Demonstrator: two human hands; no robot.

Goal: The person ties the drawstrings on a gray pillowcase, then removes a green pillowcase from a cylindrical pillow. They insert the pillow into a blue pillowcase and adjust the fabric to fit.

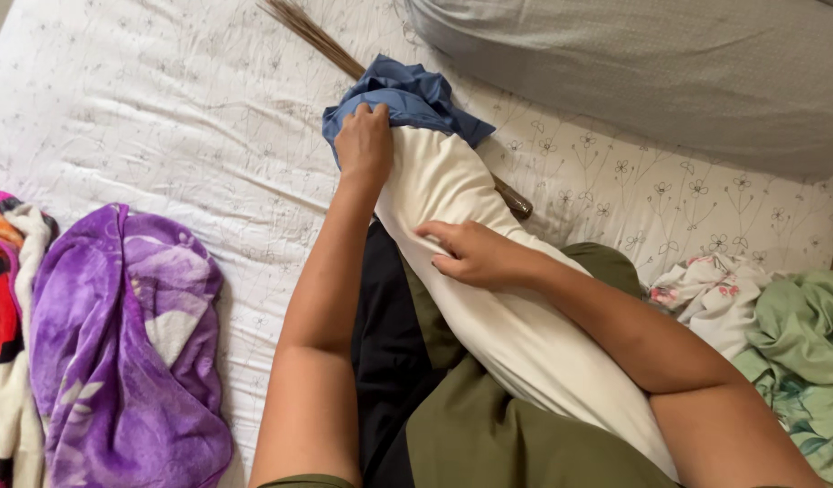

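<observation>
The bed (163,117), spread with a white flower-printed sheet, is carrying everything. A long cream pillow (489,298) is lying across the person's lap, its far end reaching toward the middle of the bed, where a blue pillowcase (407,95) is bunching over that end. This looks like the cover being worked along the pillow, with only the tip covered; the next move seems to call for a firm grip on the cloth's edge while the pillow is braced.

The left hand (364,145) is reaching out with a straight arm, fingers curling closed on the blue cloth. The right hand (475,255) is pressing on the pillow's middle, fingers loosely spread, clasping nothing.
</observation>
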